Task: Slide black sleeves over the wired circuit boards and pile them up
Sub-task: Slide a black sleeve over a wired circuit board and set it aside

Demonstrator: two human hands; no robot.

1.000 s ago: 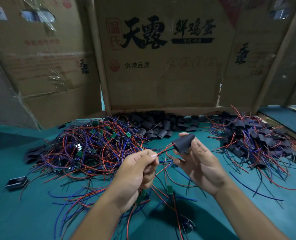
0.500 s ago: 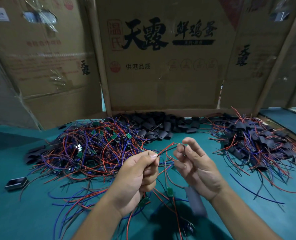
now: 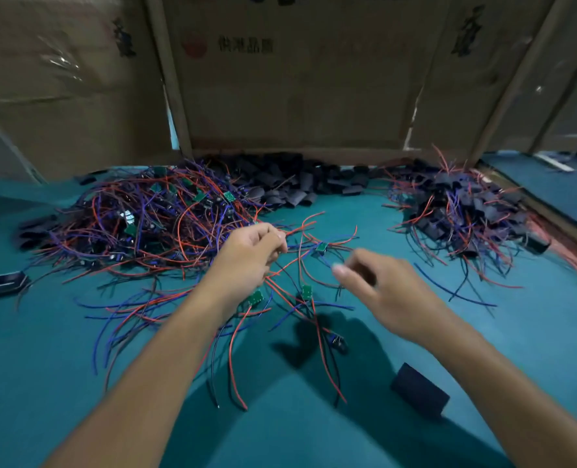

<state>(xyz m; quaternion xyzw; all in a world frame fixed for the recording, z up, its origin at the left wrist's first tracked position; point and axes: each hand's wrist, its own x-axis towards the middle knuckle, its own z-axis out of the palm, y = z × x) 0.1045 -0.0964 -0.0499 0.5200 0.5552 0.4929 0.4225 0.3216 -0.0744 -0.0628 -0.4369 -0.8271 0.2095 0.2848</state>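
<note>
**Count on the green table**

Two hands: left hand, right hand; three heaps along the far edge: bare wired boards, empty black sleeves, sleeved boards; pieces uncountable; three loose green boards near the hands; one sleeve at the near edge.

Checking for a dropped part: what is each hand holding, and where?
Left hand pinches red and blue wires near their middle. Right hand holds nothing.
</note>
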